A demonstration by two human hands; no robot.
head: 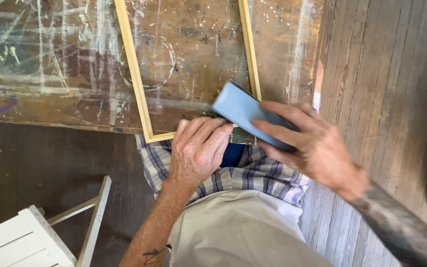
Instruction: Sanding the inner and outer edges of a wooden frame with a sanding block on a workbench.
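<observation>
Right hand (pixel 317 146) fingers are clamping a grey-blue block (pixel 245 116) against the pale wooden frame (pixel 139 81) corner at six o'clock. Left hand (pixel 196 148), fingers curled, is pressing that corner on the paint-streaked workbench (pixel 50 64); white chair (pixel 21 242) at eight o'clock.

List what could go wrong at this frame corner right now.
1. The wooden frame juts past the worktable edge, pinned only by the left hand; pressure might tip or shift it.
2. The right hand works the blue block close to the left fingers; a slip could scrape them.
3. The corner joint is hidden under both hands, so damage there could go unnoticed.
</observation>
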